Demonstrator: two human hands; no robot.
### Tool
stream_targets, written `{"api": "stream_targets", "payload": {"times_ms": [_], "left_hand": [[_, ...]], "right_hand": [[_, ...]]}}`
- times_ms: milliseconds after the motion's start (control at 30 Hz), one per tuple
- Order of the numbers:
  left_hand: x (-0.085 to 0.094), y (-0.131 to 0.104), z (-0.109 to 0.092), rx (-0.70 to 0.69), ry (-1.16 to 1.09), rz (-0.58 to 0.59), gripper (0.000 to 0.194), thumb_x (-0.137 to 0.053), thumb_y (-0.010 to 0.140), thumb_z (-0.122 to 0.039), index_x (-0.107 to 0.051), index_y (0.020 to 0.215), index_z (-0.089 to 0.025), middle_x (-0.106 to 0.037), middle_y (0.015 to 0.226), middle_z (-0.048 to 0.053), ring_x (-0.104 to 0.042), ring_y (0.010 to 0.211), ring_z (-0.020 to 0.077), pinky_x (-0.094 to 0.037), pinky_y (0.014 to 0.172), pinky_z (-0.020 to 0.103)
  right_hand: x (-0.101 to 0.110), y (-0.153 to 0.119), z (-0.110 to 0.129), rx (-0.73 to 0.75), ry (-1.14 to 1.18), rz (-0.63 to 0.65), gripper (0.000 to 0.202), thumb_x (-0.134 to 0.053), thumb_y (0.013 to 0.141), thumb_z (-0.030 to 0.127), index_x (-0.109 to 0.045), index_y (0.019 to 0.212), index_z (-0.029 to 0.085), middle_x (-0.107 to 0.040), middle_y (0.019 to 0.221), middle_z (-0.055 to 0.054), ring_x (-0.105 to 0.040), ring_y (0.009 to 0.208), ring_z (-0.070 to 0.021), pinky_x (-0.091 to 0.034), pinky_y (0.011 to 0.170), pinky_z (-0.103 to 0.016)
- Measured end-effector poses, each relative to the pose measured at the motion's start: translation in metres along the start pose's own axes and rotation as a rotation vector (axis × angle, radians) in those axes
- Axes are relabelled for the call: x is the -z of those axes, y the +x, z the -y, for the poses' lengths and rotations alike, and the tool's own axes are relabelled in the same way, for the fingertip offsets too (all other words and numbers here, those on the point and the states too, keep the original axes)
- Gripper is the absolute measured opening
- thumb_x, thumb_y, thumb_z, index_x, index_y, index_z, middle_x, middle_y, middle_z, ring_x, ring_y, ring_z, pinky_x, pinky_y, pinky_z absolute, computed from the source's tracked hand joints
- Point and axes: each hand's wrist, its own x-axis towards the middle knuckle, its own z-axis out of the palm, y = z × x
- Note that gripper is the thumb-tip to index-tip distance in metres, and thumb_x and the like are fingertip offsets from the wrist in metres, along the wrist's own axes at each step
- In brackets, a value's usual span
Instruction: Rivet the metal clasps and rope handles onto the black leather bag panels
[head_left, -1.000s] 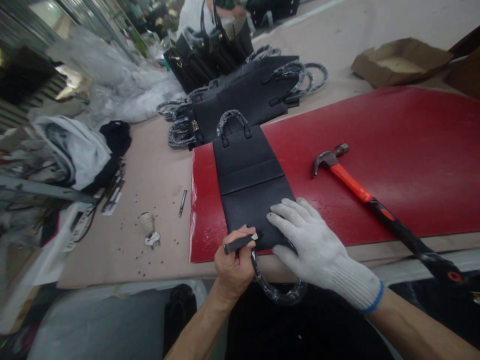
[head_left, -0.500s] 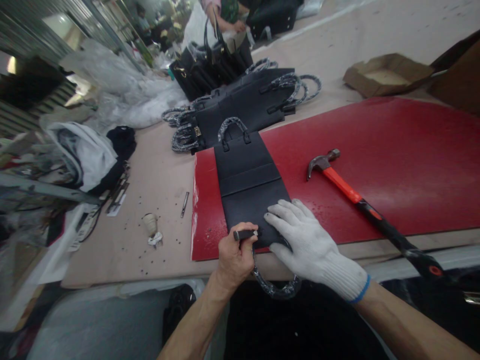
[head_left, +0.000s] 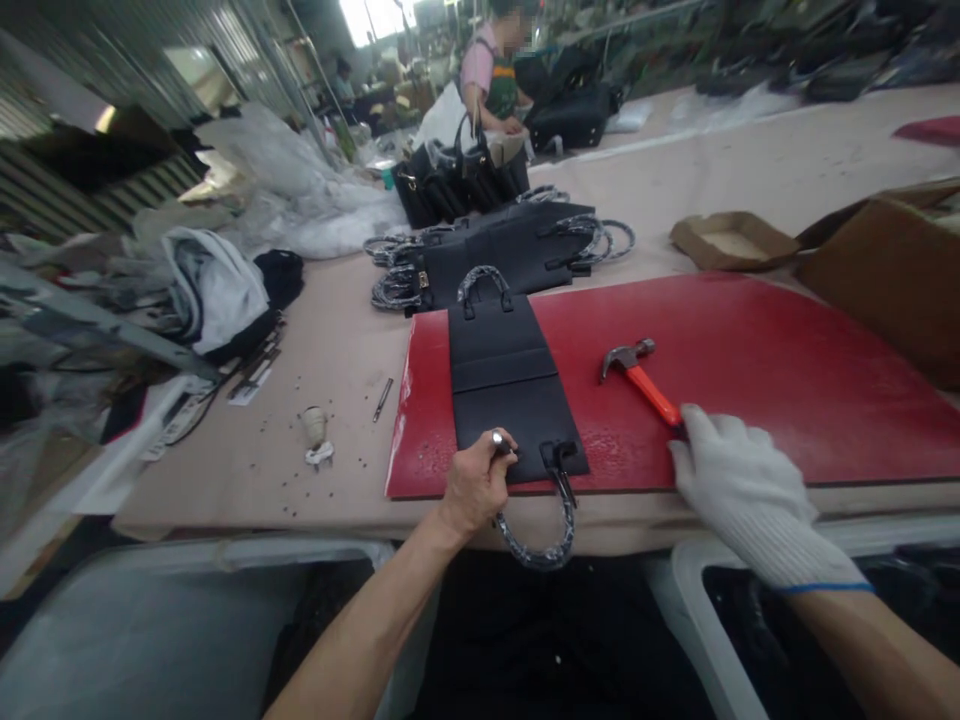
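Note:
A black leather bag panel lies lengthwise on the red board, with plastic-wrapped handles at both ends. Near its front edge my bare left hand grips a short metal punch, its round end facing up. The front handle hangs in a loop past the table edge. To the right, my gloved right hand is closed around the grip of a claw hammer. The hammer's head and orange shaft show on the board; the rest of its handle is hidden under the glove.
More black panels with wrapped handles are stacked behind the board. A slim metal tool and a wrapped cone lie at left among small black bits. A cardboard tray sits at back right. Another person stands beyond black bags.
My right hand has left the panel, moved right and closed on the hammer's handle. My left hand keeps the punch, now more upright. The camera view has tilted up.

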Motion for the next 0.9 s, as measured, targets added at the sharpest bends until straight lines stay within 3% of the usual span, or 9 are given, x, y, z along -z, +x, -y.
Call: {"api": "stream_targets", "payload": {"times_ms": [100,200,300,400,467,533,633,767,900], "left_hand": [[0.0,0.001,-0.001,0.005,-0.016,0.009,0.015,-0.054,0.093,-0.012,-0.062,0.103,-0.022,-0.074,0.091,0.004,-0.074,0.083,0.018,-0.057,0.076,0.026],[-0.001,0.002,-0.001,0.01,-0.031,0.003,0.016,-0.054,0.093,-0.01,-0.061,0.102,-0.022,-0.074,0.09,0.004,-0.074,0.083,0.0186,-0.058,0.076,0.027],[-0.003,0.002,0.0,0.023,-0.05,0.003,0.018,-0.054,0.092,-0.009,-0.06,0.102,-0.023,-0.074,0.089,0.004,-0.075,0.082,0.019,-0.059,0.075,0.028],[-0.005,0.002,0.002,0.021,-0.058,0.001,0.017,-0.053,0.092,-0.01,-0.06,0.102,-0.022,-0.073,0.088,0.004,-0.074,0.08,0.0188,-0.059,0.075,0.028],[-0.006,0.001,0.003,0.015,-0.063,-0.005,0.016,-0.053,0.093,-0.011,-0.06,0.102,-0.022,-0.073,0.089,0.004,-0.074,0.08,0.0185,-0.059,0.075,0.028],[-0.006,0.001,0.004,0.01,-0.062,-0.012,0.015,-0.054,0.093,-0.012,-0.06,0.102,-0.022,-0.074,0.09,0.004,-0.074,0.081,0.0183,-0.06,0.075,0.028],[-0.007,0.001,0.004,0.008,-0.056,-0.016,0.016,-0.054,0.092,-0.01,-0.06,0.102,-0.022,-0.074,0.089,0.004,-0.075,0.08,0.0184,-0.06,0.075,0.027],[-0.009,0.001,0.005,0.007,-0.063,-0.025,0.017,-0.055,0.092,-0.009,-0.061,0.101,-0.022,-0.075,0.088,0.005,-0.075,0.078,0.0186,-0.06,0.072,0.027],[-0.009,0.0,0.005,-0.003,-0.044,-0.029,0.017,-0.054,0.092,-0.01,-0.06,0.101,-0.022,-0.075,0.088,0.004,-0.075,0.078,0.0191,-0.06,0.073,0.028]], "right_hand": [[0.001,0.0,-0.005,-0.009,-0.089,0.097,0.05,-0.033,0.1,0.029,-0.057,0.136,0.004,-0.064,0.1,-0.026,-0.066,0.082,-0.0401,-0.05,0.06,-0.047],[0.006,0.008,-0.004,-0.076,0.035,0.211,0.044,-0.035,0.096,0.02,-0.059,0.129,0.003,-0.066,0.098,-0.024,-0.069,0.079,-0.0347,-0.051,0.065,-0.044],[0.02,0.014,-0.001,-0.2,0.364,0.275,0.037,-0.041,0.094,0.021,-0.06,0.122,0.007,-0.065,0.08,-0.013,-0.067,0.068,-0.0275,-0.051,0.062,-0.039],[0.052,0.006,0.011,-0.276,0.875,0.288,0.035,-0.045,0.096,0.038,-0.057,0.122,0.016,-0.049,0.062,0.004,-0.053,0.049,-0.0199,-0.044,0.046,-0.032],[0.079,-0.004,0.024,-0.251,1.204,0.274,0.039,-0.049,0.096,0.051,-0.055,0.121,0.022,-0.043,0.062,0.008,-0.045,0.044,-0.0157,-0.04,0.041,-0.028],[0.102,-0.013,0.037,-0.15,1.346,0.267,0.042,-0.054,0.094,0.058,-0.057,0.117,0.023,-0.047,0.064,0.008,-0.049,0.046,-0.0152,-0.045,0.043,-0.029],[0.118,-0.022,0.051,0.057,1.172,0.267,0.04,-0.049,0.097,0.061,-0.061,0.1,0.023,-0.057,0.063,0.002,-0.057,0.051,-0.0185,-0.048,0.046,-0.03],[0.116,-0.027,0.056,0.256,0.788,0.088,0.034,-0.049,0.095,0.054,-0.059,0.078,0.027,-0.066,0.064,-0.004,-0.064,0.057,-0.0235,-0.048,0.05,-0.032],[0.128,-0.033,0.059,0.307,0.772,-0.006,0.037,-0.045,0.099,0.054,-0.06,0.079,0.028,-0.067,0.063,-0.004,-0.063,0.052,-0.0219,-0.046,0.048,-0.032]]}}
